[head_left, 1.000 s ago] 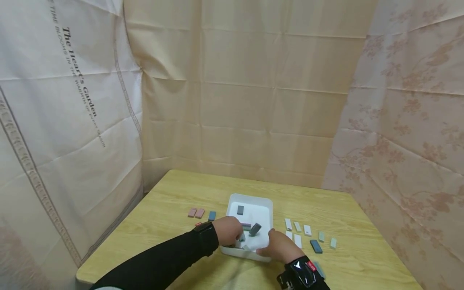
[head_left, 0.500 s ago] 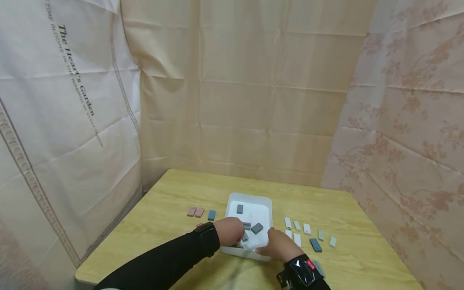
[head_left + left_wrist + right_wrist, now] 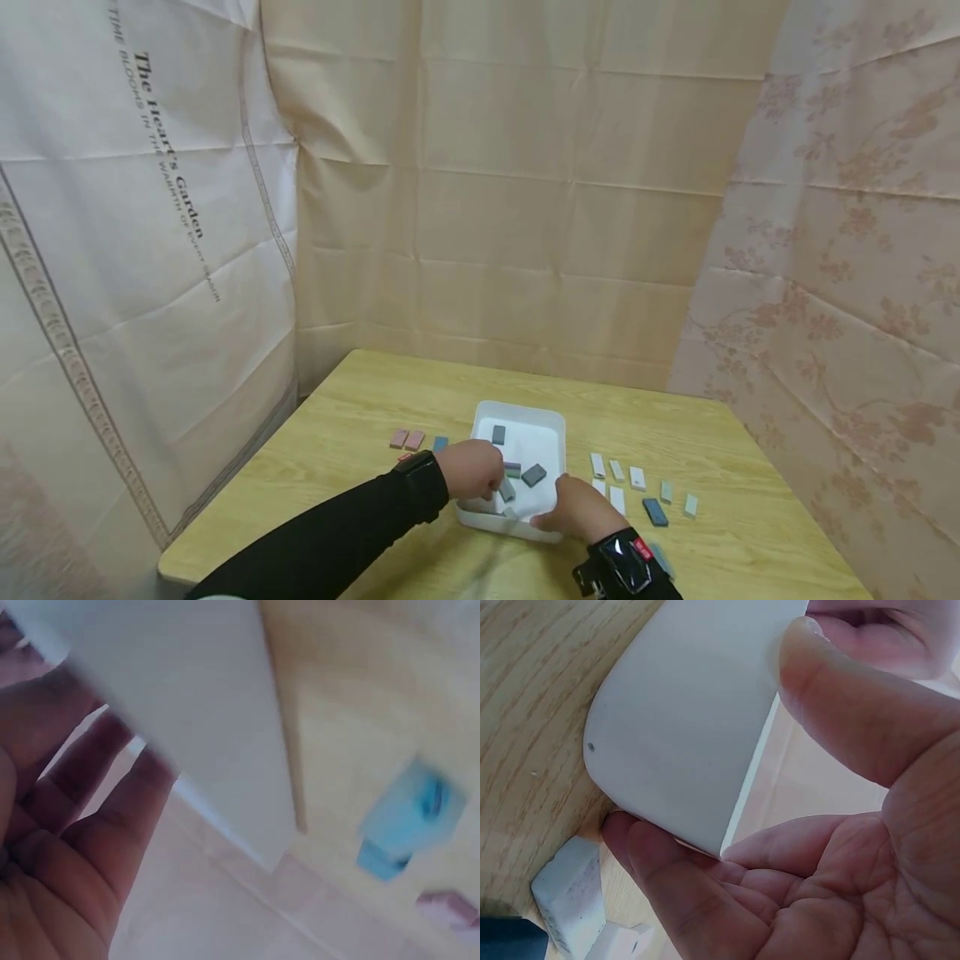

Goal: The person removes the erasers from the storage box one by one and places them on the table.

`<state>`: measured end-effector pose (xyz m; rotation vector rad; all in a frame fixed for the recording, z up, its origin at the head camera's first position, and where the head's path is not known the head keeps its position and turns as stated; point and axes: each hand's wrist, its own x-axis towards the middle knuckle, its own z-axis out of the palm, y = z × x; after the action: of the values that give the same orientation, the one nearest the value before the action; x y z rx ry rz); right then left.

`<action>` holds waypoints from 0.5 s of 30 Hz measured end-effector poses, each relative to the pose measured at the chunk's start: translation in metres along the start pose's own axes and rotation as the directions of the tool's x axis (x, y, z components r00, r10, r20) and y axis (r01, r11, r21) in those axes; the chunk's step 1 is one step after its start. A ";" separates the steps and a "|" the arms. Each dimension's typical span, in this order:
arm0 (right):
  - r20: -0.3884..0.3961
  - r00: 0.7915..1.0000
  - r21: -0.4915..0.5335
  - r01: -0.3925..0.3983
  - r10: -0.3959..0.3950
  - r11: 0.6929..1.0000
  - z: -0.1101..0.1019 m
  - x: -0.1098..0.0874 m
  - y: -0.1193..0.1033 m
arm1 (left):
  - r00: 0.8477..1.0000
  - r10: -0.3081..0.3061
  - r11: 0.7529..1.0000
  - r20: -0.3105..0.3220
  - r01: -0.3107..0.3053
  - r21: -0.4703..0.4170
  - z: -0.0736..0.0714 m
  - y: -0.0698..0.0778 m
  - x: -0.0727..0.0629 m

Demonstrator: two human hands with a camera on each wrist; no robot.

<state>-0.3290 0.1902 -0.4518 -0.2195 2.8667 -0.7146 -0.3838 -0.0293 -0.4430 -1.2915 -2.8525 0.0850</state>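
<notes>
A white tray (image 3: 552, 425) holds several small blocks, among them a dark grey block (image 3: 534, 476) lying flat and another grey block (image 3: 498, 434) at the far end. My left hand (image 3: 472, 469) reaches over the tray's left rim. In the left wrist view its fingers (image 3: 124, 817) pass behind the tray wall (image 3: 217, 727), so their tips are hidden. Just beside that hand lies a grey-green block (image 3: 507, 490). My right hand (image 3: 583, 510) grips the tray's near right corner, thumb on the near wall and fingers along the side, as the right wrist view shows.
Left of the tray lie two pink blocks (image 3: 406, 439) and a blue block (image 3: 440, 444). To its right are several white blocks (image 3: 617, 500), pale green blocks (image 3: 690, 505) and a dark blue block (image 3: 655, 512). Curtains stand behind the table (image 3: 360, 400).
The dark grey block in the tray has gone from tilted to lying flat. My left hand has shifted slightly up and away, uncovering more of the grey-green block. The right hand keeps its place.
</notes>
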 end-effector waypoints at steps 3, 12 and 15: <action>-0.010 1.000 0.014 0.017 -0.017 1.000 0.000 0.000 0.001 | 1.000 -0.002 1.000 -0.015 0.002 -0.018 -0.005 -0.004 -0.003; -0.031 0.999 -0.002 0.020 -0.020 1.000 0.001 -0.002 0.000 | 0.998 -0.049 0.998 -0.040 0.047 -0.043 -0.018 -0.034 -0.025; -0.033 0.999 -0.009 0.018 -0.019 1.000 0.002 -0.002 -0.001 | 0.997 -0.058 0.998 -0.044 0.056 -0.042 -0.016 -0.046 -0.034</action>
<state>-0.3261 0.1888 -0.4526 -0.2382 2.9030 -0.7154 -0.3955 -0.0845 -0.4241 -1.2012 -2.8651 -0.0023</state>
